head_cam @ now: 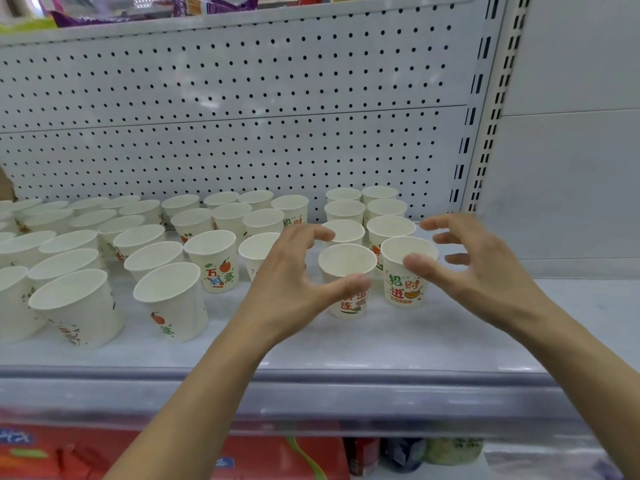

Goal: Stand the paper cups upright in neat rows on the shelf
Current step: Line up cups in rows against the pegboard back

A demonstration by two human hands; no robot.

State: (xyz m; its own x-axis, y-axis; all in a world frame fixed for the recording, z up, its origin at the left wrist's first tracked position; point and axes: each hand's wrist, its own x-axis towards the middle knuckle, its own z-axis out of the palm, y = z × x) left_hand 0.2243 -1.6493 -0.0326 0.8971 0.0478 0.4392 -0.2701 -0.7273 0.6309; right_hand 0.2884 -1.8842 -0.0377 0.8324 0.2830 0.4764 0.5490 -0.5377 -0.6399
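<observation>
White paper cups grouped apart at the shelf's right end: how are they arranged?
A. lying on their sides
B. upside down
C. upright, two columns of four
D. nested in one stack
C: the white printed paper cups stand mouth-up on the pale shelf, four in each of two columns.

Bright, even light; soft shadows, wide-angle bending at edges, slight blur.

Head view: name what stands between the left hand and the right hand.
In the head view, two upright cups stand side by side on the shelf: the left paper cup by the left hand, the right paper cup by the right hand.
</observation>
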